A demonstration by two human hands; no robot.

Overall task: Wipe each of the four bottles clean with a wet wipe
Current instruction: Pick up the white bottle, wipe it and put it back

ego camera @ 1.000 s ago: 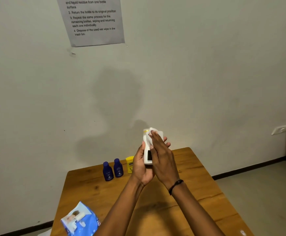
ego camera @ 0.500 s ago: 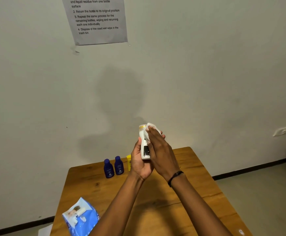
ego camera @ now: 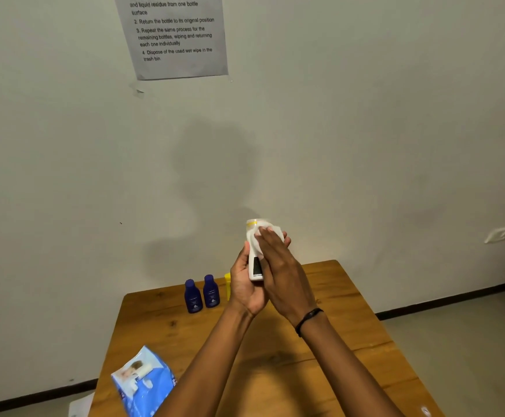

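My left hand (ego camera: 244, 288) holds a white bottle (ego camera: 254, 267) upright above the far part of the wooden table (ego camera: 329, 326); the bottle has a yellow band near its top. My right hand (ego camera: 278, 266) presses a white wet wipe (ego camera: 258, 240) against the bottle's upper side, covering much of it. Two dark blue bottles (ego camera: 193, 296) (ego camera: 211, 291) stand side by side at the table's far edge by the wall. A yellow bottle (ego camera: 227, 284) stands just right of them, mostly hidden behind my left hand.
A blue pack of wet wipes (ego camera: 144, 383) lies at the table's near left corner. A printed instruction sheet (ego camera: 176, 34) is taped to the wall above. The floor lies right of the table, with a wall socket (ego camera: 499, 234) at the far right.
Both hands and the white bottle have shifted slightly left. My right hand has slid the wipe up along the bottle's upper part.
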